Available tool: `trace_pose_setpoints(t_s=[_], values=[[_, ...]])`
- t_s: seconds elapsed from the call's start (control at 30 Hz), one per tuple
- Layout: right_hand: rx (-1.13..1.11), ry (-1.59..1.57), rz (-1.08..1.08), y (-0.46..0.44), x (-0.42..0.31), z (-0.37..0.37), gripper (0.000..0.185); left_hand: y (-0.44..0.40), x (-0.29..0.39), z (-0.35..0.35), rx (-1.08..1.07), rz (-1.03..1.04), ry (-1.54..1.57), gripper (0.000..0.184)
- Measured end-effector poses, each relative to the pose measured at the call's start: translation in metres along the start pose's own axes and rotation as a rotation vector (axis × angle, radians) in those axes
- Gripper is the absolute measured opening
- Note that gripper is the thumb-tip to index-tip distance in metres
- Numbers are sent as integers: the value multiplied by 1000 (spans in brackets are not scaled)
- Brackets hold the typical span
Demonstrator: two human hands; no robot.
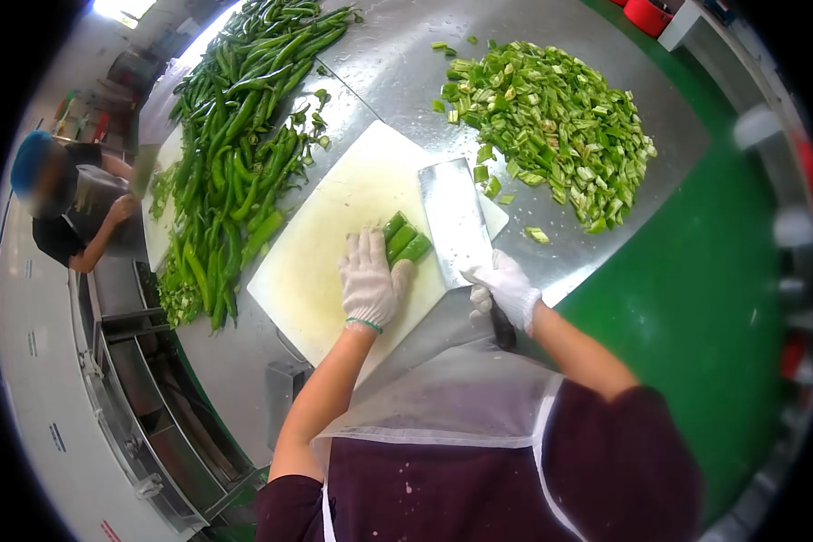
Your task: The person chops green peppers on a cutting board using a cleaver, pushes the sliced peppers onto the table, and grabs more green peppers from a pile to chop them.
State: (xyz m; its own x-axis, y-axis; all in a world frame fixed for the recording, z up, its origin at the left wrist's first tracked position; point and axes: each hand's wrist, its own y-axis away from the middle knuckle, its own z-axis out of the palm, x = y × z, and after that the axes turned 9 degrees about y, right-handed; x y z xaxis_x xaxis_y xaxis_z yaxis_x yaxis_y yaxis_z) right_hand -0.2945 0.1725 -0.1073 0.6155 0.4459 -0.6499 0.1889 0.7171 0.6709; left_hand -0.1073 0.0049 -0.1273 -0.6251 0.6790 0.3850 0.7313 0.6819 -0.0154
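My left hand (372,278), in a white glove with a green cuff edge, presses on the white cutting board (312,257). Its fingers and thumb close around the near ends of a few green pepper pieces (406,238) lying side by side. My right hand (506,291), also gloved, grips the dark handle of a cleaver (458,217). The broad blade lies over the board's right part, just right of the pepper pieces. Beyond the blade spreads a large heap of chopped green peppers (551,126).
Whole long green peppers (235,167) form a big pile on the left of the metal table (388,54). Across it, a co-worker in a blue cap (36,158) stands at another white board (158,221). Green floor (686,334) lies to the right.
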Motion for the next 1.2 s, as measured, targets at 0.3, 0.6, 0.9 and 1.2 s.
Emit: trace_pose_setpoints(t_s=[0.3,0.6,0.9,1.2], values=[[-3,4,10,-2,-4,13,24,0,-4,2,-13,-2,0,77],[103,165,13,-21,-13,31,75,-1,-5,0,6,29,104,73],[65,355,111,-33,-41,25,44,-1,-11,4,15,22,124,74],[16,460,163,-13,-38,28,51,-2,-14,7,-5,28,30,79]])
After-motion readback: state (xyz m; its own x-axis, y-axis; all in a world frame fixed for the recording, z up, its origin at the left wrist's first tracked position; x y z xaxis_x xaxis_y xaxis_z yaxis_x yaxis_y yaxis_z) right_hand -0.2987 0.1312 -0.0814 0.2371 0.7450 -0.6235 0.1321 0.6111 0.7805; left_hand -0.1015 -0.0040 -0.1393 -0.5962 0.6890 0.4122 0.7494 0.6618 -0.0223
